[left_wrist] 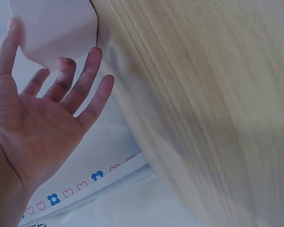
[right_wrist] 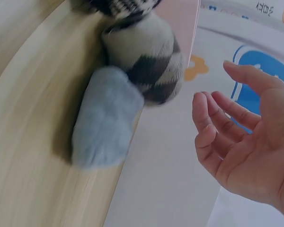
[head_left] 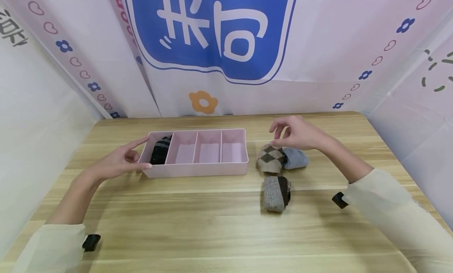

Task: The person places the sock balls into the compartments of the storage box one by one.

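The left hand [head_left: 118, 159], fingers spread and unclenched, touches the left end of a pink divided box [head_left: 198, 170] near the back edge of the table [head_left: 170, 225], a black rolled sock [head_left: 161, 151] in its leftmost compartment. Right of the box, a grey rolled sock [head_left: 273, 194] lies farther from that edge than an argyle rolled sock [head_left: 270, 161], which touches a blue rolled sock [head_left: 296, 159] on its right. Over these last two hangs the right hand [head_left: 300, 133], fingers loosely bent, grasping nothing; whether its thumb touches the argyle one, I cannot tell.
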A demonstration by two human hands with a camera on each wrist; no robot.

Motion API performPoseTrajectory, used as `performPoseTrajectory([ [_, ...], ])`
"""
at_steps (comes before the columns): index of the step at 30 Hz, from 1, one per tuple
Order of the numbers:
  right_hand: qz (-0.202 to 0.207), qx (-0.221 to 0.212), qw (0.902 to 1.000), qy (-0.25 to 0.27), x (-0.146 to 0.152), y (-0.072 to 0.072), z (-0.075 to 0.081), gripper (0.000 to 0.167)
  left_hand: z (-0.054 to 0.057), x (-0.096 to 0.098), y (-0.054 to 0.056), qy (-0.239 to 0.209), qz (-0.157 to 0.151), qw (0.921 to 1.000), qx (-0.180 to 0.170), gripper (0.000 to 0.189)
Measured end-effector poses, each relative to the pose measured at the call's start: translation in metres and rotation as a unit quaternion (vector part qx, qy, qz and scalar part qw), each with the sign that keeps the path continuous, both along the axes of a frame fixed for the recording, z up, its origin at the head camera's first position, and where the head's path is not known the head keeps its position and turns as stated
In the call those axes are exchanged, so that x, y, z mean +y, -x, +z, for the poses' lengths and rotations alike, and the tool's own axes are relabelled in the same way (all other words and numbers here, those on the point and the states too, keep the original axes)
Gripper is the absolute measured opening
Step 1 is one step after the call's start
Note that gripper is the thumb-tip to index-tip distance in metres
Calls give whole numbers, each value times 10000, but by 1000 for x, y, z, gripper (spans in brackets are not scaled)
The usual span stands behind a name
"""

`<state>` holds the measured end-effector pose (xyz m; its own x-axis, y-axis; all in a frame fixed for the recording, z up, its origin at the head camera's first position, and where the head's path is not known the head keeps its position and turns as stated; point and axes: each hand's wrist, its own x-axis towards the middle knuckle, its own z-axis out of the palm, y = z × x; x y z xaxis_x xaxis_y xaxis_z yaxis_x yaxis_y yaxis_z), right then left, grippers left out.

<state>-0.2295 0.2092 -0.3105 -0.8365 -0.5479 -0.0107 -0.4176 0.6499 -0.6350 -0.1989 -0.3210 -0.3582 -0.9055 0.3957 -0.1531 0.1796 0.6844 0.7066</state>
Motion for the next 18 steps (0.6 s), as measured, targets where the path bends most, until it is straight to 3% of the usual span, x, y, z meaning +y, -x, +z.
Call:
performPoseTrajectory([
  [8,-365,47,9961,-806,30,-2,-8,33,0,-1,0,9,10,10000,-6,95],
  [13,-495,151,9893,-1364,41,-3,-17,47,-1,-1,0,23,-6,10000,-21,95],
  [18,-696,-134,9835,-1667,44,-7,-26,61,0,0,-2,-37,3,10000,-38,94],
])
